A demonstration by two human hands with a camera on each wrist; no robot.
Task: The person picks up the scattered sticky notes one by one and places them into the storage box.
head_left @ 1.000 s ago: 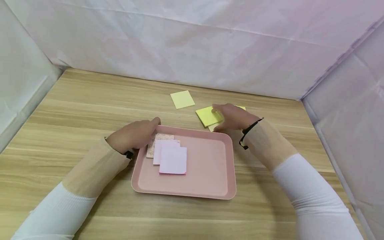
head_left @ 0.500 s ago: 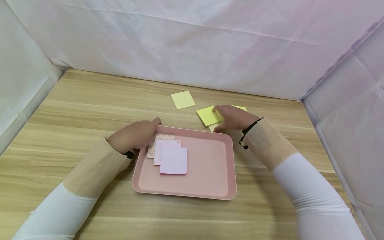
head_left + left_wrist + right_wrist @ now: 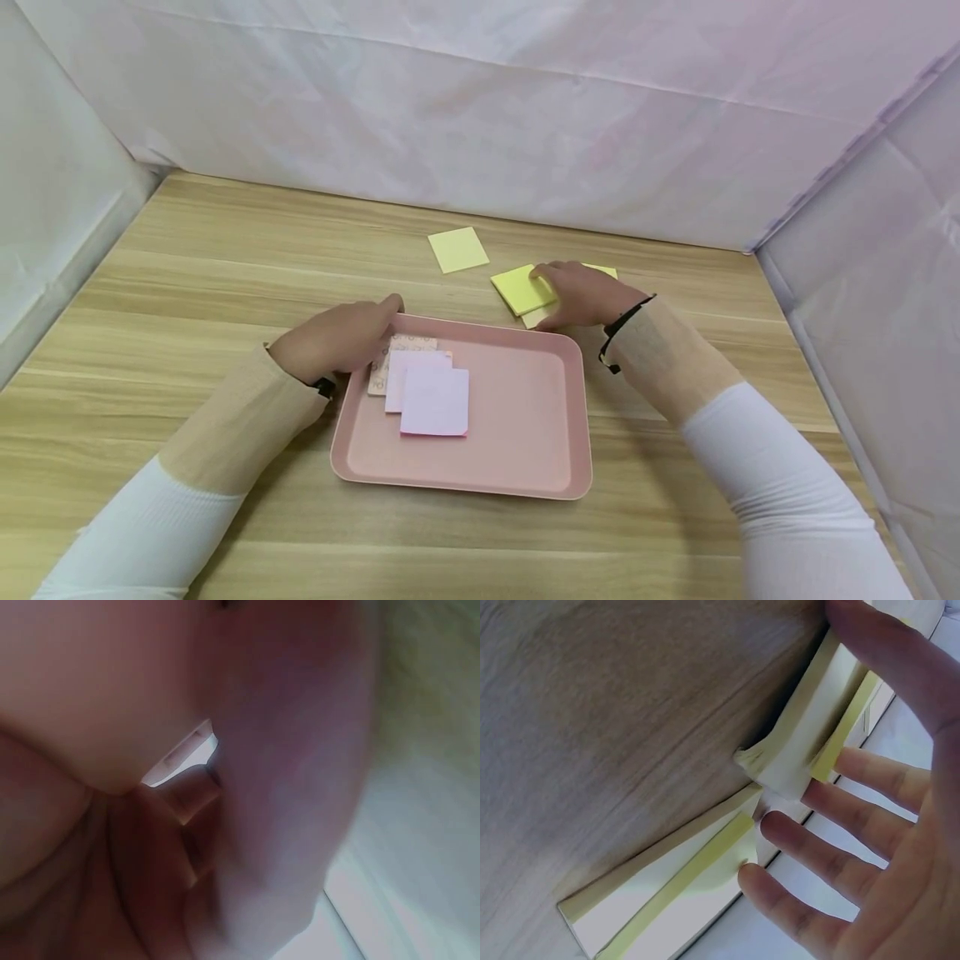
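A pink tray [image 3: 517, 417] lies mid-table. In it are two overlapping pink sticky-note pads [image 3: 435, 402] and a patterned pad [image 3: 408, 342]. My left hand [image 3: 337, 337] sits on the tray's far-left corner, thumb along the rim and fingers curled inside it. The left wrist view shows only curled fingers [image 3: 187, 817] up close. My right hand [image 3: 585, 296] is behind the tray's far-right corner on a cluster of yellow pads. It pinches the top yellow pad [image 3: 521, 289] [image 3: 802, 742], thumb on one edge and fingers [image 3: 870, 776] on the other. Another yellow pad [image 3: 667, 885] lies beside it.
A single yellow pad [image 3: 458, 249] lies alone on the wooden table [image 3: 225, 250], farther back and left of the cluster. White sheeting walls [image 3: 480, 108] close in the back and both sides. Bare wood stretches left of the tray and in front of it.
Almost nothing: my right hand has settled slightly closer onto the yellow pads. The left hand and the tray have stayed still.
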